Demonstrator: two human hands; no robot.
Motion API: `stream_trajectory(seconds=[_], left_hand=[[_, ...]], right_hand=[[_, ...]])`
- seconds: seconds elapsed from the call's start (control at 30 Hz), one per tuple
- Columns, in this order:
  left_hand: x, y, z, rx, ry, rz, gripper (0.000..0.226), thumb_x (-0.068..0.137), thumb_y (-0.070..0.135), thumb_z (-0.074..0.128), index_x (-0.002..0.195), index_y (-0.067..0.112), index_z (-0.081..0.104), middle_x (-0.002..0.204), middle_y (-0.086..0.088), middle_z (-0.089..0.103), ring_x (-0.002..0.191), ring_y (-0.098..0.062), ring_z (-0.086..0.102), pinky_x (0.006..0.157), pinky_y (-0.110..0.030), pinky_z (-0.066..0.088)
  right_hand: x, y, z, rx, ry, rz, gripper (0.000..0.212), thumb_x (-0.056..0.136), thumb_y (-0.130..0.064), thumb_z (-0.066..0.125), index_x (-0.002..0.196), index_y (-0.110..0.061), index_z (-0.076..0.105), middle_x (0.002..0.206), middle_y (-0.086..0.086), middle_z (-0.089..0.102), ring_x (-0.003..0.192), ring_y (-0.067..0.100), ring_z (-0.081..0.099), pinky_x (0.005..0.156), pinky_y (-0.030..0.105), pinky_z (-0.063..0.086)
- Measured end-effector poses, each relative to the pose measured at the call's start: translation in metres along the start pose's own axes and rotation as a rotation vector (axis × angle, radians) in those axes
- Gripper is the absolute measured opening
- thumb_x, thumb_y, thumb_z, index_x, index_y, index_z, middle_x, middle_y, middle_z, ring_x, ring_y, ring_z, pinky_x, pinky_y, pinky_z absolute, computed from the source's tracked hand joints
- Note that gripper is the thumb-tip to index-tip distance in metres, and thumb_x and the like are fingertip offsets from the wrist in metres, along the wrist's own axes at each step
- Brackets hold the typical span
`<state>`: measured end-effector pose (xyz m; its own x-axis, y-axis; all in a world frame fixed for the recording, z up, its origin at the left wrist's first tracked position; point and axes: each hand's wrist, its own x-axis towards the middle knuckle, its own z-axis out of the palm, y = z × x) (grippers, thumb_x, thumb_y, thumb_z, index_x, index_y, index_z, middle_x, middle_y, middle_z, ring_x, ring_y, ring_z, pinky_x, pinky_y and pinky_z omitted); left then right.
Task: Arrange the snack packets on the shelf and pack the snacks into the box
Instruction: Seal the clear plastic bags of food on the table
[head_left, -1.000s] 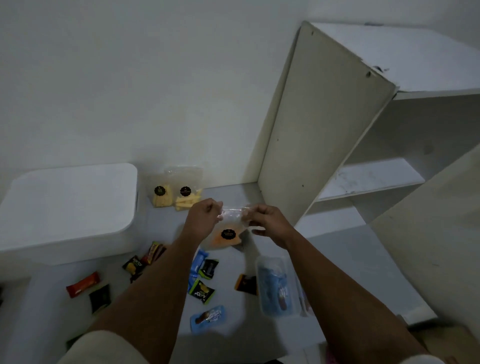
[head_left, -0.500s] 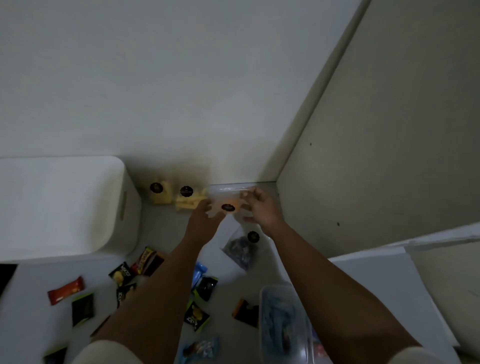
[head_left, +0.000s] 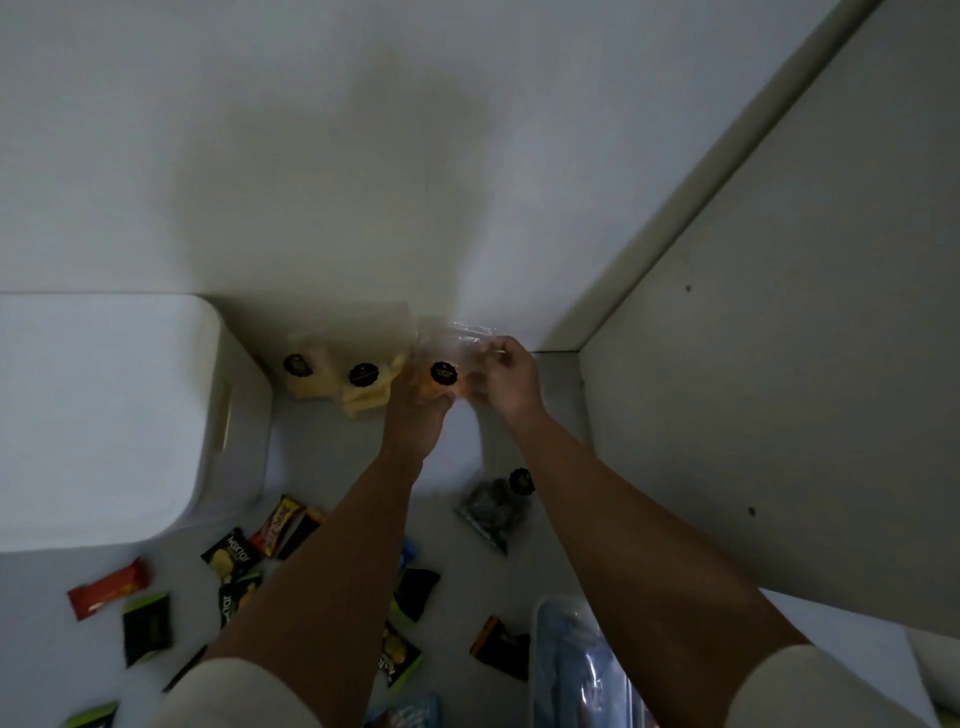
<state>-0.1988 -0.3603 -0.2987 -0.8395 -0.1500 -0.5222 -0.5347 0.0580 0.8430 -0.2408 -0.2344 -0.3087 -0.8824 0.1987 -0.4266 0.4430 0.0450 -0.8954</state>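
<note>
step: standing orange snack pouch against the wall, frame centre, right of two yellow pouches | left hand holds its base, right hand pinches the clear top | tip: seat the bottom flat first, imo, then let go

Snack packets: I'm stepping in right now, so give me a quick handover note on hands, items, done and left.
Left hand: holds the orange snack bag from below.
Right hand: fingers pinch the bag's clear top edge.
The orange bag is held at the wall, right beside two yellow snack bags that stand there.
A dark snack bag lies on the floor under the right forearm. Small packets, such as the red bar, are scattered on the floor at the left.
White lidded box sits left, closed.
Done: two yellow bags lined up.
Left: set the orange bag down, the dark bag, pack the small packets.
</note>
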Motion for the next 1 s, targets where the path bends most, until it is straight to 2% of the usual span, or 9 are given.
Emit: stream_trajectory(seconds=[0.1,0.17,0.23,0.3,0.4,0.57,0.7,0.83,1.0], left_hand=[[0.011,-0.006,-0.002,-0.048,0.052,-0.044,0.034,0.089,-0.009,0.057,0.091,0.025,0.058,0.077,-0.009,0.048,0.066,-0.019,0.044,0.058,-0.034,0.039],[0.019,-0.021,-0.002,0.043,0.127,-0.096,0.021,0.084,0.010,0.063,0.105,0.012,0.062,0.077,-0.019,0.056,0.066,-0.036,0.053,0.059,-0.044,0.045],[0.025,-0.042,0.002,0.179,0.169,-0.133,0.043,0.077,0.029,0.060,0.115,0.008,0.059,0.099,-0.028,0.065,0.090,-0.050,0.063,0.073,-0.057,0.054],[0.002,-0.033,0.007,0.358,0.133,-0.094,0.029,0.086,0.030,0.060,0.106,0.009,0.064,0.104,-0.017,0.066,0.097,-0.036,0.065,0.085,-0.047,0.052],[-0.025,-0.038,0.013,0.556,0.014,-0.053,0.020,0.090,0.034,0.063,0.083,0.016,0.061,0.089,-0.004,0.063,0.084,-0.023,0.060,0.078,-0.029,0.045],[-0.054,-0.071,0.015,0.748,-0.177,-0.145,0.059,0.066,0.064,0.071,0.107,0.022,0.060,0.103,0.005,0.059,0.099,-0.022,0.063,0.075,-0.029,0.046],[-0.076,-0.087,0.017,0.769,-0.150,-0.085,0.036,0.071,0.038,0.071,0.100,0.020,0.059,0.107,-0.008,0.065,0.090,-0.026,0.065,0.076,-0.035,0.055],[-0.090,-0.088,0.008,0.710,-0.131,-0.082,0.046,0.075,0.028,0.077,0.116,0.017,0.059,0.113,-0.011,0.063,0.096,-0.027,0.066,0.078,-0.031,0.053],[-0.113,-0.068,-0.011,0.679,-0.113,-0.014,0.030,0.081,0.038,0.072,0.102,0.020,0.059,0.097,-0.005,0.057,0.081,-0.022,0.063,0.070,-0.028,0.044]], right_hand=[[0.002,-0.004,0.001,0.055,-0.035,-0.011,0.016,0.098,0.002,0.053,0.100,-0.008,0.066,0.083,0.001,0.062,0.075,0.015,0.060,0.072,0.030,0.057],[-0.001,-0.002,-0.003,0.019,-0.017,-0.033,0.023,0.097,0.003,0.053,0.116,-0.004,0.064,0.089,0.002,0.061,0.079,0.013,0.058,0.071,0.017,0.052],[-0.008,0.007,-0.015,-0.198,0.066,-0.110,0.024,0.098,-0.008,0.055,0.117,-0.019,0.065,0.101,-0.002,0.066,0.090,0.012,0.063,0.084,0.022,0.055],[-0.019,0.017,-0.033,-0.431,0.134,-0.135,0.029,0.096,-0.013,0.053,0.120,-0.025,0.064,0.115,0.002,0.068,0.102,0.019,0.065,0.087,0.027,0.052],[-0.033,0.030,-0.064,-0.800,0.054,0.045,0.047,0.089,-0.019,0.054,0.136,-0.022,0.050,0.128,0.014,0.056,0.114,0.034,0.058,0.094,0.038,0.051],[-0.061,0.054,-0.091,-1.105,-0.084,0.332,0.065,0.083,-0.027,0.063,0.143,-0.021,0.037,0.133,0.016,0.050,0.121,0.038,0.053,0.099,0.047,0.049],[-0.080,0.072,-0.103,-0.992,-0.006,0.223,0.049,0.086,-0.012,0.059,0.134,-0.022,0.052,0.120,0.013,0.067,0.108,0.034,0.066,0.087,0.035,0.056],[-0.099,0.061,-0.108,-0.840,0.051,0.165,0.003,0.084,-0.019,0.071,0.081,-0.019,0.071,0.092,0.007,0.075,0.088,0.025,0.072,0.071,0.027,0.054],[-0.128,0.035,-0.107,-0.526,-0.056,0.097,0.033,0.075,-0.011,0.086,0.056,-0.025,0.062,0.056,-0.013,0.062,0.052,-0.001,0.056,0.055,0.017,0.042]])
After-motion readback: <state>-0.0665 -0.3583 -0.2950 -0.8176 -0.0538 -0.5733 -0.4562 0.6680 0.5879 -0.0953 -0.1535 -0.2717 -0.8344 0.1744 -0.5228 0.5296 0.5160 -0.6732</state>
